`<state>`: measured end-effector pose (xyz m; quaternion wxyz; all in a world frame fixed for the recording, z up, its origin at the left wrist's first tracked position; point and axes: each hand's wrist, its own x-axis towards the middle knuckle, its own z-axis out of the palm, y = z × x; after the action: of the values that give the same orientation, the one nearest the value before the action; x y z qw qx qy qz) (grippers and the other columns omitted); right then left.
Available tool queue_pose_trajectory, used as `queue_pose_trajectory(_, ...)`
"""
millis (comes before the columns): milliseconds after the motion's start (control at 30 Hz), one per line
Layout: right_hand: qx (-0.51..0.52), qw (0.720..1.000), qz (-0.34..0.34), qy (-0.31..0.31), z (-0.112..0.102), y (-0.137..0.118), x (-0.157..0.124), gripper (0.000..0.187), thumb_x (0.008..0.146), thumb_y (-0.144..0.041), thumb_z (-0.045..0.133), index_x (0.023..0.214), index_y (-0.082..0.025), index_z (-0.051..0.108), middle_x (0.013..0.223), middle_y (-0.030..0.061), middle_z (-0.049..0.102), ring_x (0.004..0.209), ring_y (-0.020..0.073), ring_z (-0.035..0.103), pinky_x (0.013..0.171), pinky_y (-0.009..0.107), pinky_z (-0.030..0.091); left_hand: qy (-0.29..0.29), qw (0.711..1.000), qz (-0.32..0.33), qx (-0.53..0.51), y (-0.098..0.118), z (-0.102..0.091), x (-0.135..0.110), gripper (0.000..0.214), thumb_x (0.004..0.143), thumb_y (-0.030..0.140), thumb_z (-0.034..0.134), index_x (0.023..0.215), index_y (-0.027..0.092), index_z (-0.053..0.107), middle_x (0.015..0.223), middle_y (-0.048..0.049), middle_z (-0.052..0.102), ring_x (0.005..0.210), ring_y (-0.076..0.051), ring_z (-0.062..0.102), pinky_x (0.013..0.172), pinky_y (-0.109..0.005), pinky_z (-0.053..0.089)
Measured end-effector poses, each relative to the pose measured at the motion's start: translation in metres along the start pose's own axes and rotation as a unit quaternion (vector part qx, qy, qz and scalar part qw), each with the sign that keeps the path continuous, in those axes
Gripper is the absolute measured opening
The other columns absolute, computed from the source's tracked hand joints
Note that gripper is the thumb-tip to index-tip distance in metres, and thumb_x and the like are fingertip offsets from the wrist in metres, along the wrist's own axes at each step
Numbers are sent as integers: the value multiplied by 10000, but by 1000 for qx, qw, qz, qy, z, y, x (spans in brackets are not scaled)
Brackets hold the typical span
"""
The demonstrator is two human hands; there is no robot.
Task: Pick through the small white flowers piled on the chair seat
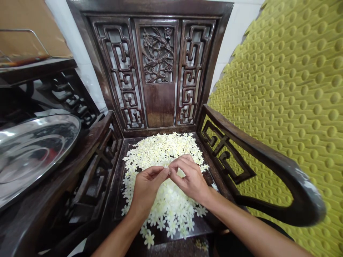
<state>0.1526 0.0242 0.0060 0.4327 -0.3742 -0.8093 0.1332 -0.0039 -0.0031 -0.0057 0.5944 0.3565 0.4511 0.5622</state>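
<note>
Pale flowers by the heap

From my remote post I see, at far left, one shiny, rounded metal tray with ringed grooves, near a dark, glossy wooden chair. The chair's back has three openwork panels: two geometric frets flanking one carved with blossoming branches. Star-shaped and soft-petalled, the flowers, too many for me to count, cover most of the seat. Over them, the left hand has thumb and forefinger pinched together; the right hand pinches likewise, fingertips meeting. They grip a small pale piece, too tiny for me to identify. At right, one yellow sheet bulges with rows of round bumps
</note>
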Motion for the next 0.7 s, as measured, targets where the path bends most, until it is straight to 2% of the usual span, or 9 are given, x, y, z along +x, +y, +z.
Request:
queue_pose_trajectory(167,30,999,14,6,0,0,0,125,911,-139,557,807,-202,585,734,14,640,721,176,554,746,345,398,-8,1000,1,0,3,1,-1,185,757,298,807,816,128,766,809,-53,779,804,-176,715,864,-329,585)
queue_pose_trajectory(467,80,996,42,0,0,2,-1,110,921,-161,555,851,-218,616,783,25,658,783,191,598,748,335,446,-9,1000,7,-9,2,-1,-1,175,759,296,803,817,135,768,832,-47,779,815,-178,718,886,-340,588)
queue_pose_trajectory(700,68,998,7,3,-1,1,1,122,923,-140,538,863,-219,610,790,29,666,770,189,599,750,342,441,-17,1000,3,-11,7,2,-4,166,796,299,767,805,133,760,786,-36,760,794,-161,705,899,-339,582)
